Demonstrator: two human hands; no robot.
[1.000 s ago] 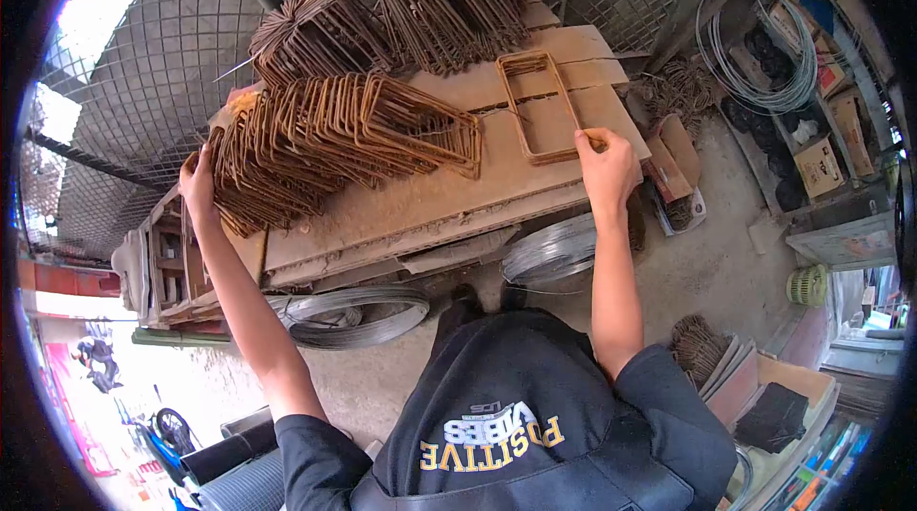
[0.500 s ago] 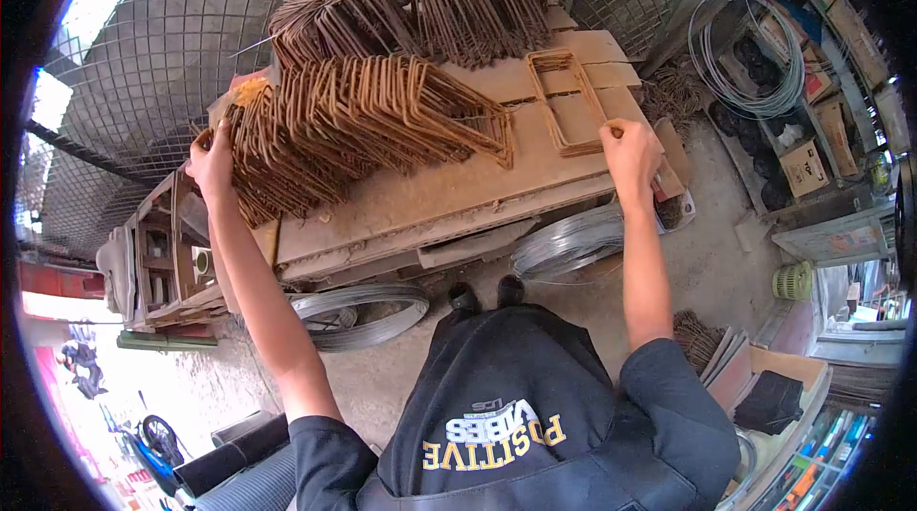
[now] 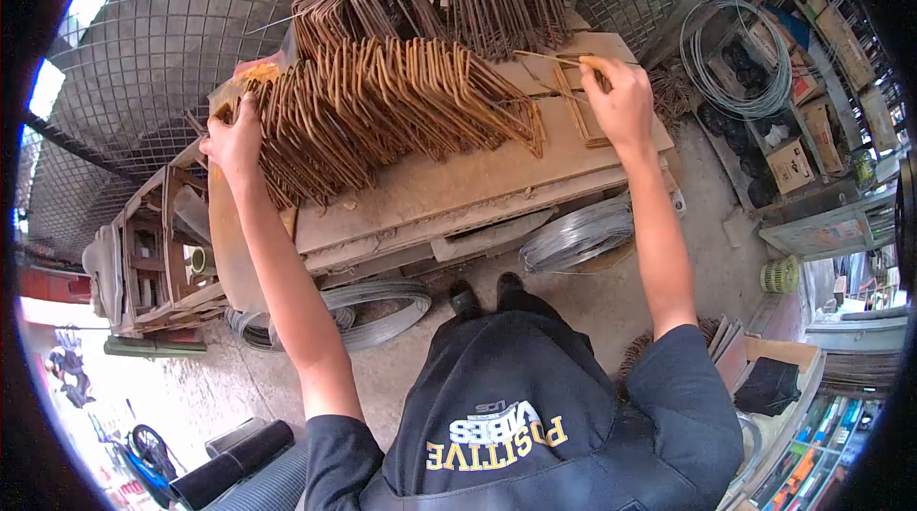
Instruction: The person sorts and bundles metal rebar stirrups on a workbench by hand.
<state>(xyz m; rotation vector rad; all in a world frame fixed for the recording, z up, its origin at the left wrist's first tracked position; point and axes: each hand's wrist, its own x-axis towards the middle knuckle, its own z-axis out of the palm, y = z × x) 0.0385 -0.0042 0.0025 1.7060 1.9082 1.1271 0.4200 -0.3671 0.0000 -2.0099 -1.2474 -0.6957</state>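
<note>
A long row of rusty rebar stirrups [image 3: 382, 110], bent into rectangles, leans across the cardboard-covered table [image 3: 449, 181]. My left hand [image 3: 232, 140] is closed around the stirrups at the row's left end, its thumb uppermost. To the right of the row, my right hand [image 3: 621, 102] pinches a single rebar stirrup [image 3: 546, 56], seen almost edge-on and raised off the table. Below that hand, more rectangular stirrups [image 3: 577, 112] lie flat on the cardboard, partly hidden by the fingers.
Two round bundles of stirrups [image 3: 368, 0] stand at the back against wire mesh. Coils of grey wire [image 3: 578, 234] lie on the floor under the table's front edge. Another wire coil [image 3: 735, 57] hangs by the right-hand shelves [image 3: 812, 119]. Dark rolls [image 3: 239, 463] lie at lower left.
My right hand has moved up from the near corner of the flat stirrups, lifting and tilting one. My left hand stays at the row's left end. The view has shifted slightly.
</note>
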